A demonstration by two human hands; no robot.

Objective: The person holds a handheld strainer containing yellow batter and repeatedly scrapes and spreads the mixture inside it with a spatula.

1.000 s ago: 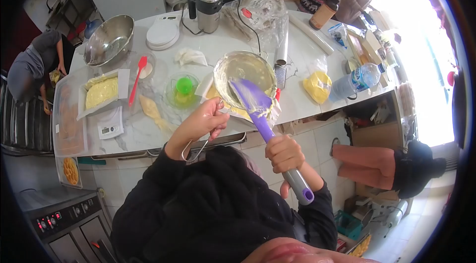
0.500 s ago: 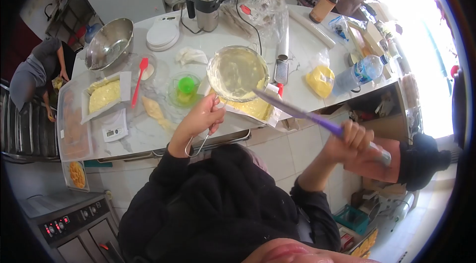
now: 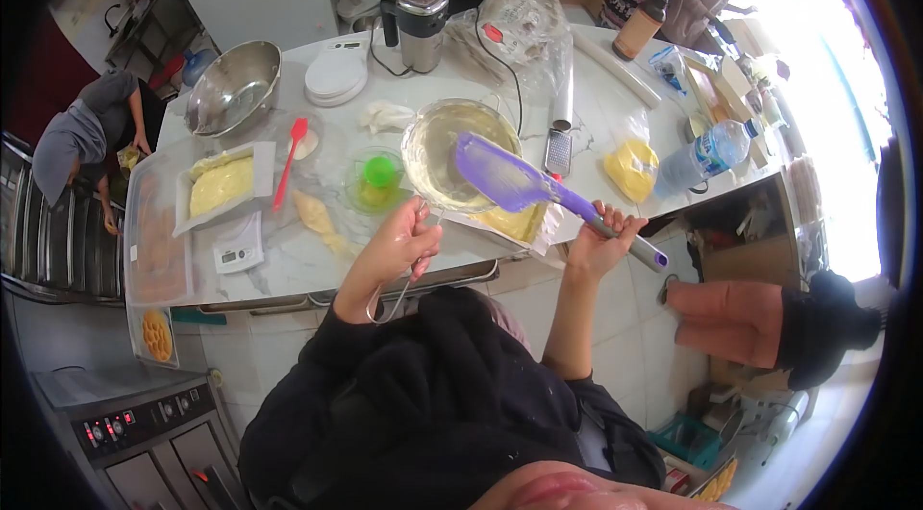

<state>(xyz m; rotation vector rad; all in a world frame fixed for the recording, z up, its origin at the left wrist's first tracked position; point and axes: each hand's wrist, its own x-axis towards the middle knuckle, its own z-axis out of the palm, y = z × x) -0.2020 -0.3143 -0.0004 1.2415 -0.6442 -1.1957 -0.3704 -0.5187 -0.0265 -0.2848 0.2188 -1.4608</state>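
Observation:
My left hand (image 3: 396,243) is closed around the wire handle of a round metal strainer (image 3: 419,170), whose inside is smeared with pale batter. My right hand (image 3: 604,241) grips the grey and purple handle of a large purple spatula (image 3: 510,175). The spatula's broad blade, streaked with batter, is over the strainer and hides part of it; contact between them cannot be told. Below the strainer, partly covered by it, is a paper-lined pan (image 3: 548,222) with yellow batter. A green cup (image 3: 379,171) in a clear bowl stands left of the strainer.
Leftward are another lined batter pan (image 3: 261,181), a red spatula (image 3: 287,164), a digital scale (image 3: 237,243) and a steel bowl (image 3: 234,87). A grater (image 3: 558,151), a yellow bag (image 3: 631,170) and a water bottle (image 3: 707,156) lie right. Other people work at left, right and back.
My right hand has moved left and up, bringing the purple spatula over the strainer with its blade broadside. My left hand keeps its hold. At right, a bent person's legs show more fully.

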